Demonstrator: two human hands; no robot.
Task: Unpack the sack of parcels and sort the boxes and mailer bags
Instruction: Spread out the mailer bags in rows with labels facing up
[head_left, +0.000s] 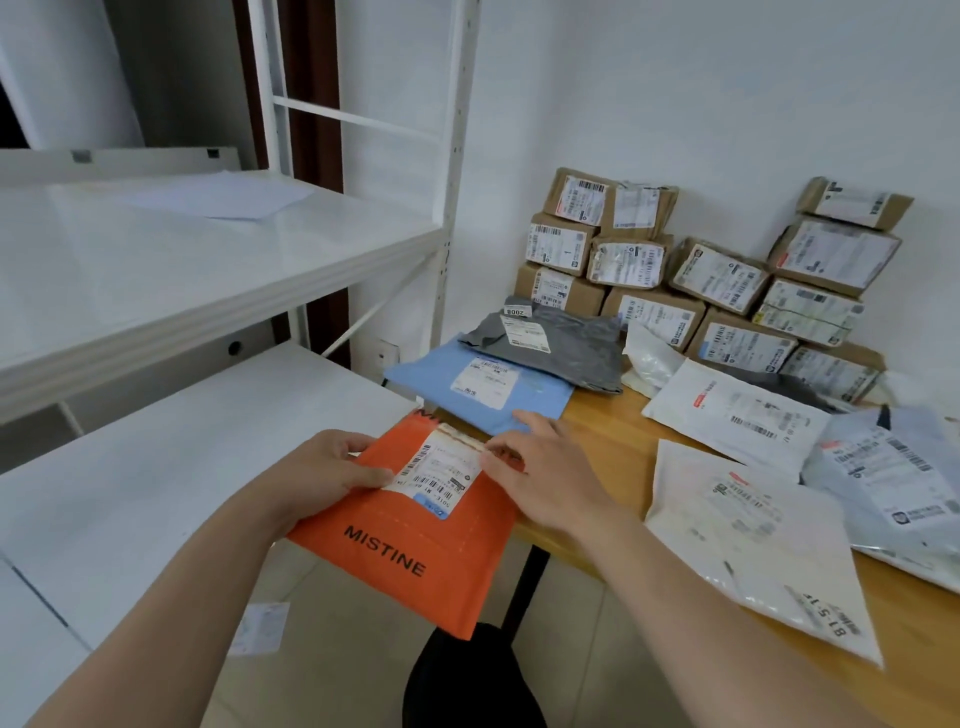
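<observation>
Left hand (332, 475) grips the near-left edge of the orange mailer bag (415, 540), fingers curled under it, thumb on top at the left edge of the shipping label (441, 467). Right hand (540, 473) lies on the bag's far-right part, fingers mostly straight, thumb tip touching the label's right edge. It is not clamped round anything.

Orange bag sits tilted between both hands, "MISTINE" printed on the near half. Its far corner is over the bench (613, 441) edge and the rest hangs over the floor.

Just beyond the right hand's fingertips a blue mailer bag (467, 395) lies flat on the bench corner. A grey mailer bag (566, 338) overlaps its far side. Further beyond, cardboard boxes (649, 260) are stacked against the wall, labels facing out, in two groups.

Right of the right hand, white mailer bags (753, 545) lie flat on the bench, overlapping. A pale grey-blue bag (893, 467) is further right, partly on top of them.

Left of the left hand is a white shelf (182, 441). On the upper shelf board, a sheet of paper (223, 195).

Below the hands is the black bench leg (524, 587) and a dark object (467, 675) — cannot tell what it is. A paper slip (260, 626) lies on the floor below the left forearm.
</observation>
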